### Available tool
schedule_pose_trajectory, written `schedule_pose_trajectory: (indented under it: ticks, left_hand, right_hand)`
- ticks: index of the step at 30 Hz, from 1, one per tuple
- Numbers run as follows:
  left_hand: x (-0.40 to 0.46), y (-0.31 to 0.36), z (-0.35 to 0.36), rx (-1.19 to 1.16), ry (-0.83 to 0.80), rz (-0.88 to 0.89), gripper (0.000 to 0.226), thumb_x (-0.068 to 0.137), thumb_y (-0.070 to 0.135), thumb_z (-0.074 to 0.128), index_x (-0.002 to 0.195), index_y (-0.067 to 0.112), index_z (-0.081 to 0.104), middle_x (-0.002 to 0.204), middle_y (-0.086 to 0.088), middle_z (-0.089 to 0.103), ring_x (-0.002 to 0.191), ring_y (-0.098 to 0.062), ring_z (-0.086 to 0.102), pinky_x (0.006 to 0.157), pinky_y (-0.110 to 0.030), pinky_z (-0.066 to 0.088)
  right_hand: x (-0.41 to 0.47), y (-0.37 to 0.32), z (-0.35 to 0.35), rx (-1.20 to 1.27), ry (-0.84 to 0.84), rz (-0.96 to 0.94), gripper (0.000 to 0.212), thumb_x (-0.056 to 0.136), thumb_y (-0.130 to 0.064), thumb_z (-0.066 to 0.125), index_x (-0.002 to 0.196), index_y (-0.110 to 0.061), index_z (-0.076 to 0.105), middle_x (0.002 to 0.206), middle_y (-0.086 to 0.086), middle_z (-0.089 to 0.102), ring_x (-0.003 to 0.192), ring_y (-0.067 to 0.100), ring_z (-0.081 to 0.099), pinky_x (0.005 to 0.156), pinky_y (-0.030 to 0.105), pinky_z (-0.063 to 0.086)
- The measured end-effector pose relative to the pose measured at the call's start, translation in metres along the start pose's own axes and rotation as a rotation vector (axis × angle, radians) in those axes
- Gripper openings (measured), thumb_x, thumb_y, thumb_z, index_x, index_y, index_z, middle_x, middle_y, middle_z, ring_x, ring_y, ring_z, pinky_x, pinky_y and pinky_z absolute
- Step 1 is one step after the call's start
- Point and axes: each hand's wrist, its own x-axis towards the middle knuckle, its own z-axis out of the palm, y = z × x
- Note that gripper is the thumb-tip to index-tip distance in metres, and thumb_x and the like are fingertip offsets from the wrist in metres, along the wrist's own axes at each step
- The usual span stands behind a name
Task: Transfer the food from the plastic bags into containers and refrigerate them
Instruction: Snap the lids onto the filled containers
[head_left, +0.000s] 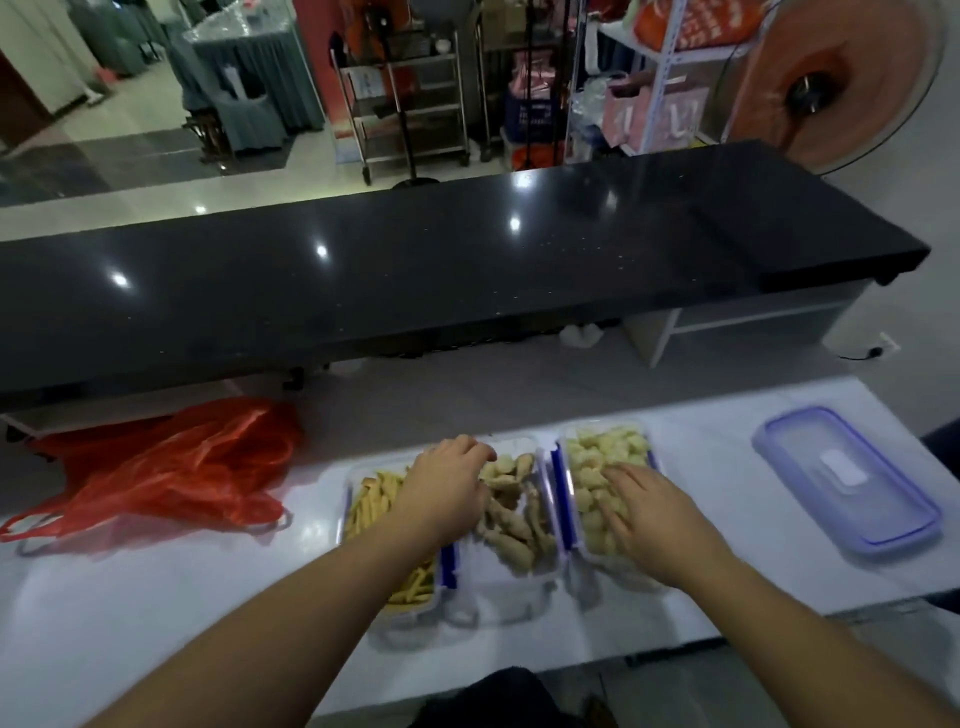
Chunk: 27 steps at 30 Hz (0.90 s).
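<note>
From the head camera, three clear boxes stand side by side on the white desk (156, 613), touching or nearly so. The left hand (447, 486) lies over the boundary between the box of yellow sticks (374, 509) and the middle box of brownish pieces (511, 525), fingers curled downward at the far rim; whether they grip anything cannot be told. The right hand (644, 506) rests flat, fingers straight, on the pale round pieces in the right-hand box (602, 467), holding nothing. Well to the right of that hand a blue-rimmed lid (847, 478) lies alone on the desk. Well to the left of the left hand lies a crumpled red plastic bag (166, 467). Beyond both hands runs a long black counter (415, 270), with metal racks (410, 104) and a large fan (831, 83) behind it.
</note>
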Motion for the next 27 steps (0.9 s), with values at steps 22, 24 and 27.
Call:
schedule_pose_trajectory:
  ticks: [22, 24, 27]
  left_hand:
    - [0.04, 0.162, 0.079, -0.002, -0.123, 0.052, 0.066, 0.106, 0.054, 0.04, 0.164, 0.033, 0.018, 0.174, 0.005, 0.007, 0.16, -0.018, 0.013, 0.128, -0.04, 0.016]
    - [0.049, 0.168, 0.081, -0.006, -0.13, 0.04, 0.067, 0.106, 0.054, 0.037, 0.165, 0.032, 0.014, 0.175, 0.006, 0.006, 0.16, -0.018, 0.009, 0.13, -0.043, 0.015]
    - [0.064, 0.175, 0.084, 0.012, -0.156, 0.058, 0.068, 0.107, 0.051, 0.036, 0.167, 0.03, 0.01, 0.175, 0.007, 0.004, 0.161, -0.016, 0.006, 0.129, -0.042, 0.01]
  right_hand:
    - [-0.05, 0.2, 0.004, 0.032, 0.131, 0.416, 0.048, 0.092, -0.024, 0.065, 0.135, -0.003, 0.057, 0.134, 0.018, 0.059, 0.123, 0.038, 0.052, 0.095, 0.049, 0.047]
    - [-0.051, 0.218, 0.002, -0.018, 0.133, 0.467, 0.047, 0.088, -0.022, 0.069, 0.129, -0.001, 0.059, 0.127, 0.021, 0.061, 0.117, 0.041, 0.054, 0.091, 0.049, 0.048]
    - [-0.051, 0.238, 0.0, -0.111, 0.1, 0.508, 0.038, 0.087, -0.02, 0.071, 0.118, -0.001, 0.062, 0.115, 0.021, 0.063, 0.105, 0.039, 0.057, 0.083, 0.047, 0.05]
